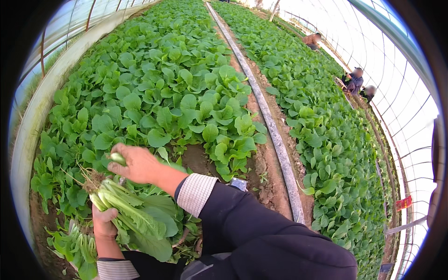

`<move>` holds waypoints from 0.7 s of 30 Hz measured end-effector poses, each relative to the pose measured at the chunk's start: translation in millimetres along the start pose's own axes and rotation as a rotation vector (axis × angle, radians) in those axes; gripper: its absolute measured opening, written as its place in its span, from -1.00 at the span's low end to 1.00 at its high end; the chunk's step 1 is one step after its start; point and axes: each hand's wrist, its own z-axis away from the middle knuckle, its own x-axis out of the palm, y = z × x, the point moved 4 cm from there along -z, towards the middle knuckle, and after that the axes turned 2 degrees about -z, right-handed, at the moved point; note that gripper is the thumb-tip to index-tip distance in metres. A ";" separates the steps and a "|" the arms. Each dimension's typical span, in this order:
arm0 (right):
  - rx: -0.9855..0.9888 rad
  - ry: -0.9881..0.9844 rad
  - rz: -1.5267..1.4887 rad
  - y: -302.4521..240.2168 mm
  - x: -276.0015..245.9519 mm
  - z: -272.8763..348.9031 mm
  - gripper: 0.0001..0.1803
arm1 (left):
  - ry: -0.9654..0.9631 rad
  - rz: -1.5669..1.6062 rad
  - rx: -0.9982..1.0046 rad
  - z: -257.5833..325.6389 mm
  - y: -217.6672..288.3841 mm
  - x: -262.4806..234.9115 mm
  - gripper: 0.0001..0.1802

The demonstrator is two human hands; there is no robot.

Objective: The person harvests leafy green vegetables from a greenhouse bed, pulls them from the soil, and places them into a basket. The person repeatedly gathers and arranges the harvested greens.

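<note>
At the lower left, my left hand (105,223) is closed round a bunch of leafy greens (140,212). Its pale stems and brown, soil-covered roots (93,181) point up and away, while the broad leaves hang toward me. Just above the roots and stems, my right hand (139,164) grips a pale green, rounded piece (118,159) that sticks out between thumb and fingers. Most of that piece is hidden, so I cannot tell its kind. More cut or pulled greens (77,247) lie in a pile beside my left wrist.
Dense greens (154,88) grow ahead under a plastic tunnel. A long pale pipe (268,112) runs along the soil path, with another planted bed (336,186) to its right. Several people crouch at the far right. A small grey object (239,184) shows beside my right sleeve.
</note>
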 end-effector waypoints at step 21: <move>-0.179 -0.131 -0.007 27.5 55.9 -4.5 -0.24 | 0.108 0.079 -0.024 -12.1 -12.6 -10.6 -0.26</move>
